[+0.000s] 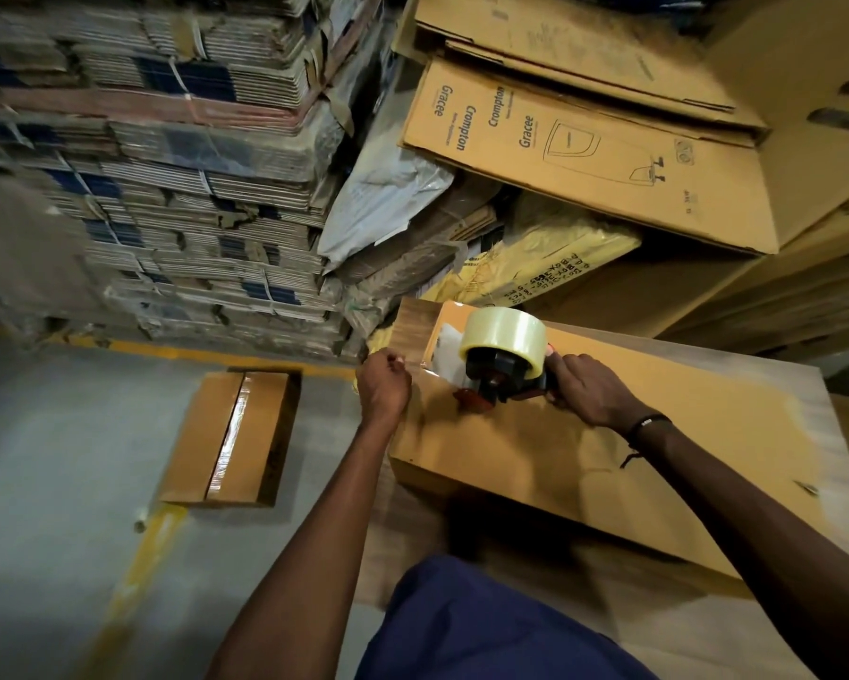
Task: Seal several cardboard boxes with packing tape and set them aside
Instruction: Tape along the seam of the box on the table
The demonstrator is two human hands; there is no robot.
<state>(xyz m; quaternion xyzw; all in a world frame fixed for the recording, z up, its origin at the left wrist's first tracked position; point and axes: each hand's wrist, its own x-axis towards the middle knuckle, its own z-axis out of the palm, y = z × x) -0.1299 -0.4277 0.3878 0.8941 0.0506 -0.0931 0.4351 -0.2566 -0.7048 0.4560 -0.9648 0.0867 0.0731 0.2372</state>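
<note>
A long brown cardboard box (560, 449) lies in front of me on a wooden surface. My right hand (587, 390) grips the handle of a black and red tape dispenser (503, 358) with a roll of clear tape, which rests on the box top near its far left end. My left hand (383, 385) pinches the free end of the clear tape at the box's left edge. A smaller box (229, 436), sealed with a strip of clear tape down its middle, lies on the grey floor to the left.
Tall stacks of bundled flat cardboard (167, 164) rise at the left behind a yellow floor line (138, 576). Large printed cartons (584, 149) and a yellow wrapped bundle (550, 257) crowd the back right. Grey floor (45, 458) spreads around the sealed box.
</note>
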